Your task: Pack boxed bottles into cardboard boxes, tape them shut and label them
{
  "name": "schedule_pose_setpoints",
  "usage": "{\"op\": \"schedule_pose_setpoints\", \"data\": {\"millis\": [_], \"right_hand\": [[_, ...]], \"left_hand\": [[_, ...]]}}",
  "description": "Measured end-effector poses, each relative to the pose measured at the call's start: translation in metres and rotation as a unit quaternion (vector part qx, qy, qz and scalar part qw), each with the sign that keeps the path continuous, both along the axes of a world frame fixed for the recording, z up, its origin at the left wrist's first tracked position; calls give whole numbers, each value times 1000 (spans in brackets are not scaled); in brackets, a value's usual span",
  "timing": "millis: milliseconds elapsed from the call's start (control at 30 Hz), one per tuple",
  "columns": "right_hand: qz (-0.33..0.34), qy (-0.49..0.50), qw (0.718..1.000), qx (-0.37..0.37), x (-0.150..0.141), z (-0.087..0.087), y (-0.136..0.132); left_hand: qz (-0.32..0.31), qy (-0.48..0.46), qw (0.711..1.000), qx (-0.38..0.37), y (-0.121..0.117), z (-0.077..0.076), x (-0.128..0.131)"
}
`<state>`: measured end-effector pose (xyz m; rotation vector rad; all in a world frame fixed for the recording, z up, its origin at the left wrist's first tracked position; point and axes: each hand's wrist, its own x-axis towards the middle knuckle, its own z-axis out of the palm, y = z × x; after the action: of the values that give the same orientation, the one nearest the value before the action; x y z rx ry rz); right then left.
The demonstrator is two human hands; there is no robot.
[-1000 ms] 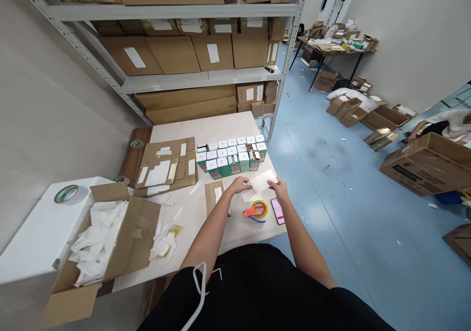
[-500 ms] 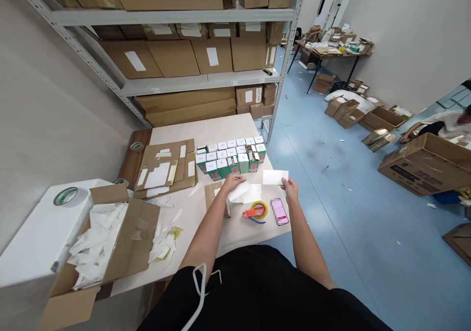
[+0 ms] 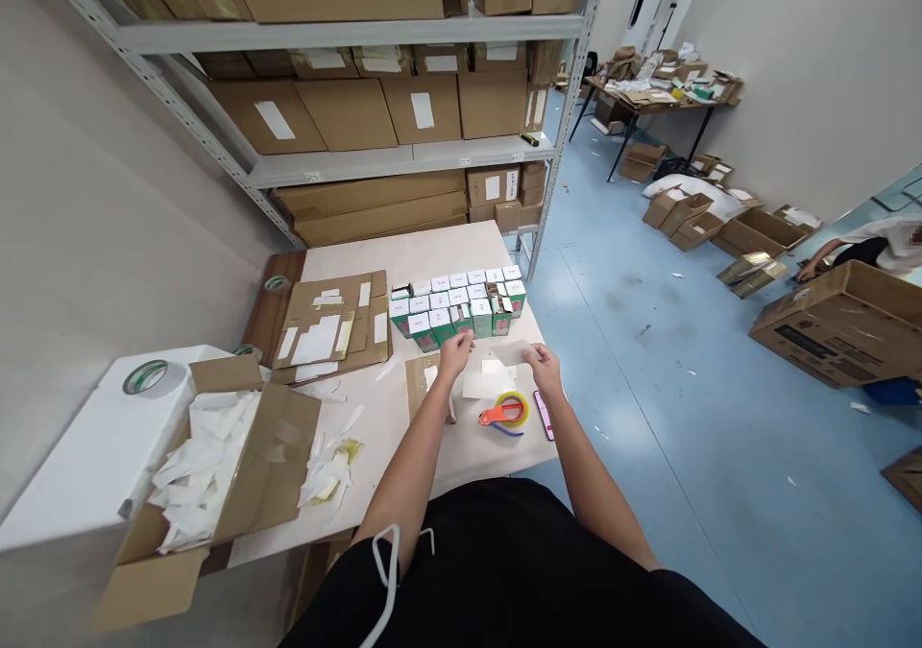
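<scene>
My right hand (image 3: pixel 545 372) pinches the edge of a thin white slip of paper (image 3: pixel 510 351) above the table. To its left, my left hand (image 3: pixel 456 353) is closed, thumb and fingertips together, in front of the green-and-white boxes (image 3: pixel 440 326). Whatever may be between those fingertips is too small to make out. More white paper (image 3: pixel 484 386) lies below and between the hands. Close by are an orange tape dispenser (image 3: pixel 497 414) with a yellow-rimmed roll and a phone (image 3: pixel 543 416), partly covered by my right forearm. A cardboard piece (image 3: pixel 419 384) is partly behind my left forearm.
Flattened cardboard (image 3: pixel 331 326) lies at the table's left. An open carton (image 3: pixel 270 466) holds white scraps, with crumpled backing paper (image 3: pixel 327 475) beside it. A shelf rack (image 3: pixel 403 158) with cartons stands behind. Another person's arm (image 3: pixel 821 256) shows far right by a large carton (image 3: pixel 842 326).
My right hand has moved left with its slip, now over the table papers. The white paper under my left hand now lies apart from it, and that hand has shifted slightly up toward the boxes.
</scene>
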<state>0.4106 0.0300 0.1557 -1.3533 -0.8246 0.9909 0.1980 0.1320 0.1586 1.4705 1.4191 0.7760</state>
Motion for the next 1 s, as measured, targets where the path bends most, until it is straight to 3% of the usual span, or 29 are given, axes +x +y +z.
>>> {"op": "schedule_pose_setpoints", "data": {"millis": [133,200,333,467,667,1000], "right_hand": [[85,-132,984,84,-23,9,5],[121,-185,970,104,-38,13,7],[172,-212,957,97,-58,16,3],[149,-127,979,59,-63,18,-2],[146,-18,989,-2,-68,24,-5],[144,-3,990,-1,-68,27,-12]], "left_hand": [[-24,-47,987,-150,-24,10,-23],[-43,-103,977,-182,-39,15,-29],[18,-149,982,-115,-56,22,-40],[82,-136,986,-51,-54,30,-59],[50,-131,990,-28,-51,46,-72],[20,-97,995,-25,-54,56,-70]]}}
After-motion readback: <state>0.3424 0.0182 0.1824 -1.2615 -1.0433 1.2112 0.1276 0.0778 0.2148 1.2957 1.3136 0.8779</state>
